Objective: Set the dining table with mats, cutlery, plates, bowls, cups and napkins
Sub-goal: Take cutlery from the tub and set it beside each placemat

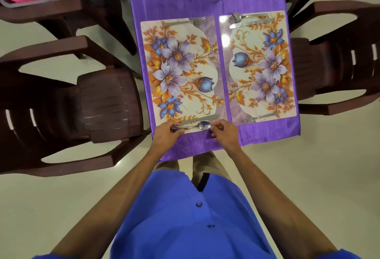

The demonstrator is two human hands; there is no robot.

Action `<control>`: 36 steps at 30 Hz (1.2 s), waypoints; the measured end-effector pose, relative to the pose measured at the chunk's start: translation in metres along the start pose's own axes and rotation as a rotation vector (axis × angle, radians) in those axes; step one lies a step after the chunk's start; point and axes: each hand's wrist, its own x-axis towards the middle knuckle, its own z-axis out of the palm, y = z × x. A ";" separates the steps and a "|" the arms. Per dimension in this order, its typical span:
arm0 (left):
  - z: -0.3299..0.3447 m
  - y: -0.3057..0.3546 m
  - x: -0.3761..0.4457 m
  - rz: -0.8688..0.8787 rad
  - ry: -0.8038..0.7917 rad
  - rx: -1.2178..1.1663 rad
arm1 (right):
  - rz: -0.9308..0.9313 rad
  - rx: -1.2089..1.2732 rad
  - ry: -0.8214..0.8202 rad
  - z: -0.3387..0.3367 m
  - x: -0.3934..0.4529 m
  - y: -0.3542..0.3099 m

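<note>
Holding a spoon (197,126), both hands show no readable writing.

Both bare arms stretched forward, left hand (164,133) fingers curled in a grip, right hand (224,133) fingertips pinching

Two flowered mats lie side by side on the purple cloth. The left mat (181,69) has a fork (185,22) at its far edge and a knife (197,119) and spoon (193,126) at the near edge; the right mat (261,67) carries a spoon and knife (251,23) far, fork (259,118) near
</note>
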 end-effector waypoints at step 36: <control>-0.022 -0.004 0.005 0.070 0.154 0.166 | -0.391 -0.516 0.003 -0.025 0.023 -0.006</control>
